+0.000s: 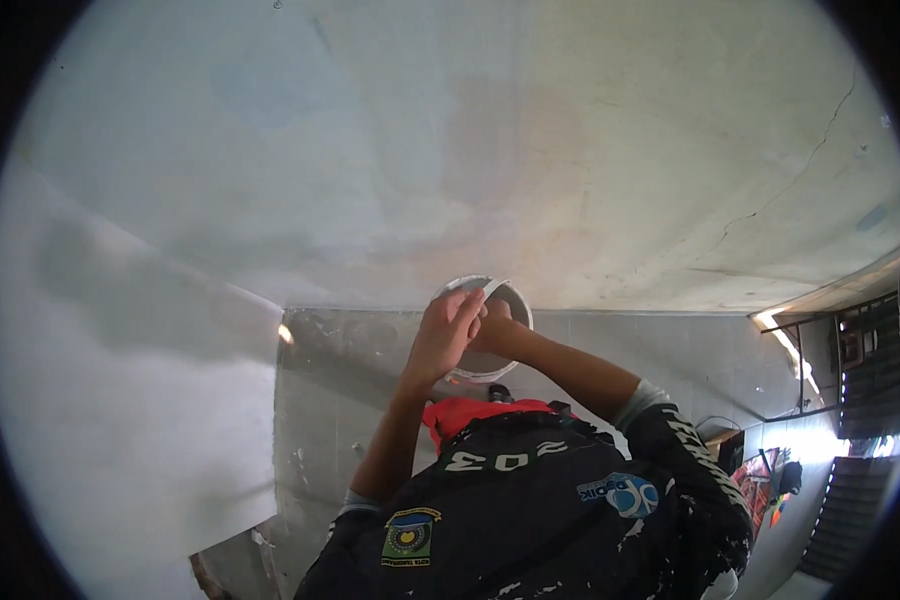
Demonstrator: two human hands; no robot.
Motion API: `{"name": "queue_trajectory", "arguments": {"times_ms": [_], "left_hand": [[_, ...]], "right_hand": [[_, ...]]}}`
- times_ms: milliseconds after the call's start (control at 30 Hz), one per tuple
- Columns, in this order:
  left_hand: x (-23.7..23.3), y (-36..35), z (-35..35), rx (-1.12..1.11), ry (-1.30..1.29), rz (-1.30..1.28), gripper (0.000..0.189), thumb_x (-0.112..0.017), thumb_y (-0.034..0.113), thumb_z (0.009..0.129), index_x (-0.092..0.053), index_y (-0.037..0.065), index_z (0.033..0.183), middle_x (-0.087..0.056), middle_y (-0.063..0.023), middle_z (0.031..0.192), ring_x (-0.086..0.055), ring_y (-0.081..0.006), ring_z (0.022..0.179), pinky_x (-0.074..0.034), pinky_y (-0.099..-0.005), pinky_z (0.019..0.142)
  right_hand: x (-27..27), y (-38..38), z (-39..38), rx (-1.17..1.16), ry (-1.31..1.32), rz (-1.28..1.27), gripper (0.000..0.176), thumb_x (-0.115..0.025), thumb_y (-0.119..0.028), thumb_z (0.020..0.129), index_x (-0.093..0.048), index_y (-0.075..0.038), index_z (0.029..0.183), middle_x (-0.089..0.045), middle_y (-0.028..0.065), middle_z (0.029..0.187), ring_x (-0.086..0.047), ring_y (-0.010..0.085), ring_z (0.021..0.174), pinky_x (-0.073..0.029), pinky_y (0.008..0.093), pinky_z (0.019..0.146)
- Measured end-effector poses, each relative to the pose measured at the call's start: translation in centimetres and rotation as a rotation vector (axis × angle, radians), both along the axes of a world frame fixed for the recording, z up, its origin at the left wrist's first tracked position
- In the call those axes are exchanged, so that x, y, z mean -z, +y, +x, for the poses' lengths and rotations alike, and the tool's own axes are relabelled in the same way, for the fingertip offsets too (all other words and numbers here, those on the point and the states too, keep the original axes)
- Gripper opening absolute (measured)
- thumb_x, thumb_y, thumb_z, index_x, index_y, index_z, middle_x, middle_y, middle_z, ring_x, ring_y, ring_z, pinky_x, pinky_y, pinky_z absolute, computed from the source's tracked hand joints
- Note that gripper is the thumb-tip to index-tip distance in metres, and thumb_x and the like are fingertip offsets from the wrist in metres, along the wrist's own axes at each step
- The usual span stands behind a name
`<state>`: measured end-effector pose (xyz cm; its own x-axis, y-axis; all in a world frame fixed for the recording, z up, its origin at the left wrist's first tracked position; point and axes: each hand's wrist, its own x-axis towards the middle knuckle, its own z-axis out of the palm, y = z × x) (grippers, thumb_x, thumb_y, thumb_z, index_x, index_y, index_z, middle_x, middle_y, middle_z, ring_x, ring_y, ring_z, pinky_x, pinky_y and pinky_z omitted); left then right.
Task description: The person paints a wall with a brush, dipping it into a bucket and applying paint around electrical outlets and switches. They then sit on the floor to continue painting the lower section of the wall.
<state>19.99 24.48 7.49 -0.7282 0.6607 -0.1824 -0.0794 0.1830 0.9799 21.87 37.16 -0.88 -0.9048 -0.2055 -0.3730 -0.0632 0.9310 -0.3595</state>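
Note:
Both of my hands are close together over a round white bucket (523,310) near the foot of the wall. My left hand (444,335) is at the bucket's left side, fingers closed at the lower end of a narrow, flat white strip (493,287). Beside it, my right hand (494,332) reaches over the rim from the right with its fingers curled. The left hand partly covers it, and I cannot tell what the right hand holds. Much of the bucket's inside is hidden behind my hands.
A pale wall (370,160) with patchy smears rises ahead, with a long crack (770,200) on its right. Another white wall (170,370) meets it at left. Grey floor tiles (350,400) lie below. A metal frame (800,370) and hanging items (775,485) are at right.

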Motion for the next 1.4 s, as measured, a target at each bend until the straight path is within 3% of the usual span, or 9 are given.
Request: {"name": "queue_trajectory", "arguments": {"times_ms": [200,267,467,667,900,1100,1167,1267,1400], "left_hand": [[-1.4,-0.1,-0.8,-0.037,-0.027,-0.015,0.046,-0.045,0.042,0.099,-0.056,0.001,0.082,-0.044,0.0013,0.059,-0.04,-0.0069,0.052,-0.032,-0.0247,0.049],[-2.5,0.2,-0.6,-0.063,-0.056,0.038,0.044,-0.046,0.041,0.099,-0.056,0.001,0.082,-0.044,0.0019,0.06,-0.039,-0.0061,0.052,-0.03,-0.0236,0.048],[-2.9,0.6,-0.7,-0.114,-0.113,0.103,0.038,-0.047,0.035,0.099,-0.057,0.002,0.084,-0.044,0.0031,0.062,-0.037,-0.0039,0.052,-0.026,-0.0213,0.045],[-2.2,2.0,-0.6,-0.137,-0.091,0.095,0.038,-0.044,0.036,0.099,-0.057,0.003,0.084,-0.041,0.0036,0.056,-0.031,-0.0032,0.046,-0.023,-0.0216,0.043],[-1.3,2.5,-0.3,-0.159,-0.073,0.093,0.04,-0.041,0.037,0.099,-0.056,0.003,0.083,-0.04,0.0039,0.053,-0.028,-0.0029,0.042,-0.021,-0.022,0.042],[0.2,2.1,0.1,-0.158,-0.126,0.146,0.041,-0.041,0.038,0.099,-0.056,0.003,0.083,-0.04,0.004,0.053,-0.028,-0.0031,0.041,-0.021,-0.0221,0.041],[0.5,2.4,0.5,-0.163,-0.143,0.147,0.041,-0.041,0.038,0.099,-0.056,0.003,0.083,-0.04,0.004,0.053,-0.028,-0.0032,0.041,-0.021,-0.0222,0.041],[0.6,2.7,0.4,-0.168,-0.16,0.157,0.041,-0.041,0.038,0.099,-0.056,0.003,0.083,-0.04,0.0041,0.052,-0.029,-0.0033,0.041,-0.021,-0.0222,0.041],[0.8,2.6,0.1,-0.176,-0.148,0.142,0.041,-0.041,0.038,0.1,-0.056,0.003,0.083,-0.041,0.0042,0.053,-0.029,-0.0031,0.041,-0.021,-0.0219,0.04]], "right_hand": [[-6.7,3.8,4.8,0.384,0.081,-0.108,0.028,-0.057,-0.028,0.084,-0.066,-0.003,0.091,-0.069,0.0157,0.085,-0.068,0.0339,0.08,-0.051,0.0426,0.071],[-8.7,6.0,7.3,0.482,0.064,-0.405,0.027,-0.055,-0.022,0.086,-0.064,0.003,0.081,-0.067,0.0169,0.074,-0.067,0.0299,0.07,-0.052,0.0394,0.067],[-6.7,9.4,12.7,0.817,-0.159,-1.084,0.02,-0.049,-0.016,0.092,-0.059,0.0,0.087,-0.06,0.0023,0.071,-0.046,0.0072,0.054,-0.038,0.024,0.047],[-3.2,8.9,14.6,0.949,-0.139,-1.312,0.018,-0.047,-0.015,0.091,-0.058,-0.001,0.088,-0.053,0.0003,0.07,-0.039,0.0047,0.05,-0.03,0.0224,0.042],[-1.5,8.4,15.0,1.0,-0.099,-1.409,0.017,-0.047,-0.013,0.09,-0.058,0.0,0.087,-0.052,0.001,0.068,-0.038,0.0049,0.048,-0.029,0.023,0.041],[-0.2,8.7,15.5,0.927,0.102,-1.0,0.019,-0.046,-0.012,0.088,-0.06,0.0,0.088,-0.053,0.0,0.065,-0.039,0.0046,0.047,-0.029,0.0229,0.04],[-0.6,9.1,15.6,1.012,-0.036,-1.283,0.02,-0.046,-0.012,0.088,-0.061,0.001,0.085,-0.055,0.0004,0.066,-0.042,0.0054,0.05,-0.032,0.0237,0.043],[2.0,8.6,15.4,0.93,0.195,-0.984,0.022,-0.046,-0.012,0.088,-0.062,0.001,0.084,-0.057,0.0014,0.067,-0.045,0.0065,0.053,-0.036,0.0247,0.047],[0.4,8.8,15.4,1.015,0.002,-1.212,0.022,-0.046,-0.012,0.088,-0.062,0.002,0.084,-0.057,0.0018,0.067,-0.047,0.0074,0.056,-0.038,0.0256,0.051]]}}
